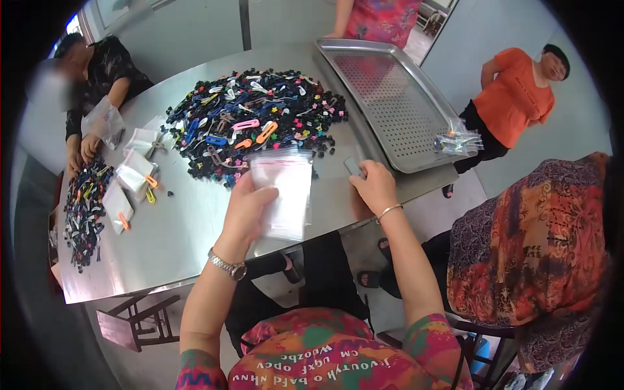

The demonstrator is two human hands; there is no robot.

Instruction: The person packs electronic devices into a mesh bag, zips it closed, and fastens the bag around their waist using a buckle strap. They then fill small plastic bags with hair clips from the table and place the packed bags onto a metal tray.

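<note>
My left hand (244, 211) is closed on a stack of clear plastic zip bags (286, 195), its thumb lying across their front. The bags hang over the front part of the metal table (175, 240). To the right, the fingers of my right hand (378, 188) pinch a small flat greyish piece (353, 166), whose kind I cannot make out. Just beyond the bags spreads a large pile of hair clips (253, 117), mostly black, with bright orange, pink, blue and white ones among them.
A perforated metal tray (403, 97) lies at the right, with filled clear packets (458, 142) at its near corner. Bundles of clear bags (133, 172) with clips and a smaller clip pile (88, 214) lie left. One person handles that pile; others stand around. A wooden stool (140, 325) stands below.
</note>
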